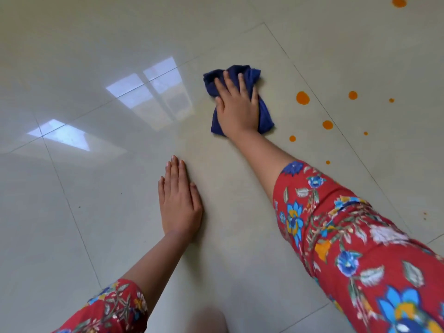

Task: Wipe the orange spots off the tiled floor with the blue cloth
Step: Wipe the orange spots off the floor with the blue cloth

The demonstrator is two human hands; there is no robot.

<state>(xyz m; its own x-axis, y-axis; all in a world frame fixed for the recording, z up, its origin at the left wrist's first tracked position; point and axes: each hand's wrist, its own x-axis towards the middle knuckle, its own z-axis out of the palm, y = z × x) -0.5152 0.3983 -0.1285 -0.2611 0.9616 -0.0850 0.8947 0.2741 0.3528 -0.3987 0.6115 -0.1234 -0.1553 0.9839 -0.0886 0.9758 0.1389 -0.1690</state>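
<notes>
The fingers (229, 84) of the right hand (236, 109) are spread and laid flat over the blue cloth (242, 78), pressing it down onto the tiled floor (240, 32) rather than curling around it. The cloth is bunched and crumpled: part of it shows beyond the fingertips, and more pokes out on both sides of the palm and near the wrist. The right forearm runs back from the cloth toward the camera into a red floral sleeve (360, 248).

Nearer the camera than the cloth and a little to its left, the left hand (180, 203) lies palm down on the bare tile, its fingers (174, 171) straight and close together, holding nothing. Its arm leads back to a matching sleeve at the lower edge of the view.

To the right of the cloth the orange spots are scattered over the tile. The largest nearby spot (302, 98) sits just right of the cloth, beside a grout line. Farther right of the cloth are a medium spot (352, 95) and a tiny one (391, 100). Right of the cloth's wrist end lie another spot (327, 124) and a small dot (292, 138), with smaller dots beyond. One big spot (399, 1) lies well apart from the cloth at the upper right edge.

Left of the cloth, the glossy tile carries bright window reflections (149, 92).
</notes>
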